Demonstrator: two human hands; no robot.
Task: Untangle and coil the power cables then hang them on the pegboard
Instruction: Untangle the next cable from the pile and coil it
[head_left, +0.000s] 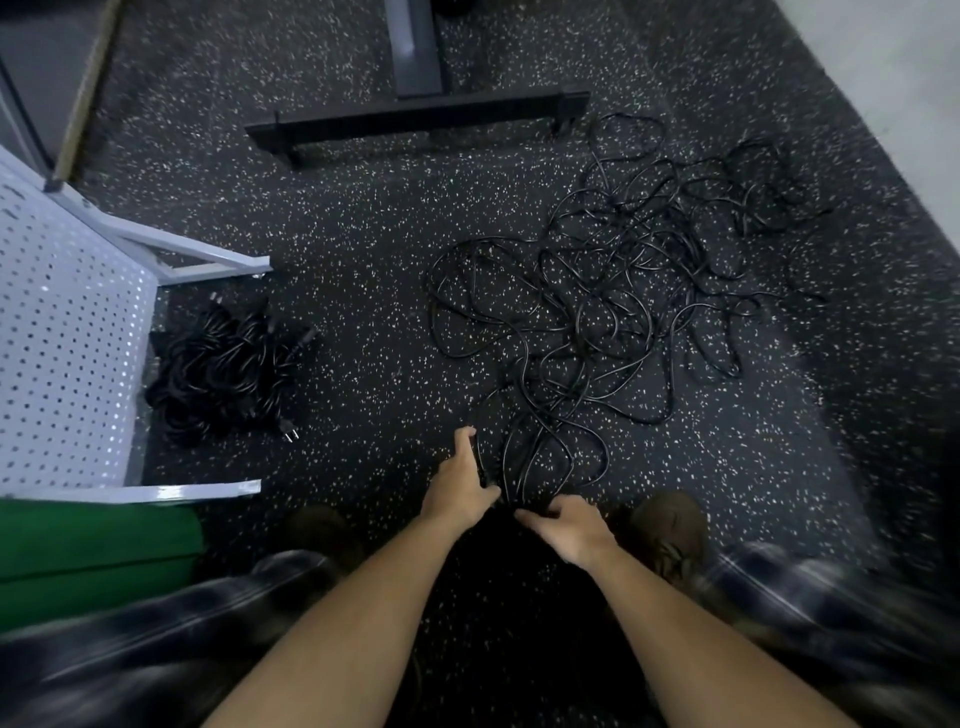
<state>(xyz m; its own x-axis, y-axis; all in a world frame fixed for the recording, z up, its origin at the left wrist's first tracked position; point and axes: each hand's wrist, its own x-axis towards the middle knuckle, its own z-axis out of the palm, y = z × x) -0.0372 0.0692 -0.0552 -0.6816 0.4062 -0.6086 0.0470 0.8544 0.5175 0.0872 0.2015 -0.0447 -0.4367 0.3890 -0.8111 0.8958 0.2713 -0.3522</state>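
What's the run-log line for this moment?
stage: untangling | left hand: touches tangled cables, near end | right hand: grips same strands | coiled pile: on floor beside pegboard

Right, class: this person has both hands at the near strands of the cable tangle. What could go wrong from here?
Pulling hard with the left hand and right hand could tighten the tangle, whose loops cross many times. Its far loops lie beside the stand foot and might snag there. Strands also run close to the shoe, so standing up could mean a trip.
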